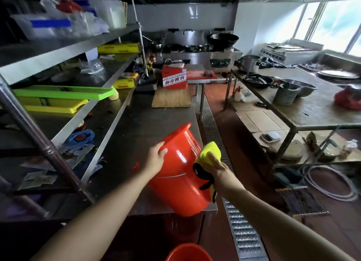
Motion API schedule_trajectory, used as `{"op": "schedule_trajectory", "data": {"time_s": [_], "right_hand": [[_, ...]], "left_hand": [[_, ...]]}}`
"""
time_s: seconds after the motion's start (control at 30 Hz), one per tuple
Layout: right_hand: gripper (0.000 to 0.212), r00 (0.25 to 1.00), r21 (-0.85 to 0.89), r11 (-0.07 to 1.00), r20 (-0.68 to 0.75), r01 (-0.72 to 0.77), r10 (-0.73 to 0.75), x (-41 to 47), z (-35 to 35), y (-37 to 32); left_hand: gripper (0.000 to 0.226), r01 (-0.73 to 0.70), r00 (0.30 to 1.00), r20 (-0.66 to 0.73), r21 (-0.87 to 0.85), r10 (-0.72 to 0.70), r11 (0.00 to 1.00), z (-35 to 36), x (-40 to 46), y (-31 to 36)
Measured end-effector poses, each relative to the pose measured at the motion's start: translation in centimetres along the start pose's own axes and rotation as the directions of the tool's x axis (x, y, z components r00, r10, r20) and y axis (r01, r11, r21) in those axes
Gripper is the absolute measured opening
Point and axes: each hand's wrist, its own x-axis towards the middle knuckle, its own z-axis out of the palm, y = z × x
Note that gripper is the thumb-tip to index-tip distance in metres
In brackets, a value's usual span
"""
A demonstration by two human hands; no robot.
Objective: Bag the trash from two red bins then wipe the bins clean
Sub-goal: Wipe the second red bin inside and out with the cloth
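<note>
1. Red bin (181, 174) lies tilted on the steel desk (136, 128), at its near corner.
2. Left hand (155, 159) — grip clamped on the bin's rim.
3. Right hand (218, 169) presses a yellow cloth (210, 150) (black-edged) against the bin's side — grip closed on it.
4. Second red bin (187, 253) sits below the desk.

A red bin (179, 174) lies tipped on the steel counter's (140, 128) edge, mouth facing away. A yellow cloth (210, 151) presses its side. Another red bin (188, 253) sits below.
</note>
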Motion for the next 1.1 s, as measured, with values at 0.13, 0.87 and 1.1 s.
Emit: {"op": "schedule_trajectory", "data": {"time_s": [0.13,0.87,1.1], "right_hand": [[0.071,0.996,-0.042,0.996,0.039,-0.075,0.077,0.6,0.9,-0.7],[0.118,0.952,-0.227,0.973,0.283,-0.049,0.114,2.9,5.2,-2.8],[0.131,0.829,-0.141,0.988,0.544,-0.059,0.127,4.7,3.9,-2.4]], "left_hand": [[0.039,0.186,0.981,0.079,-0.156,-0.176,0.970,0.2,0.5,-2.1],[0.074,-0.221,0.975,0.079,0.463,0.208,0.858,-1.3,1.7,-11.2],[0.046,-0.430,0.894,0.134,0.529,0.428,0.732,0.0,1.8,-10.5]]}}
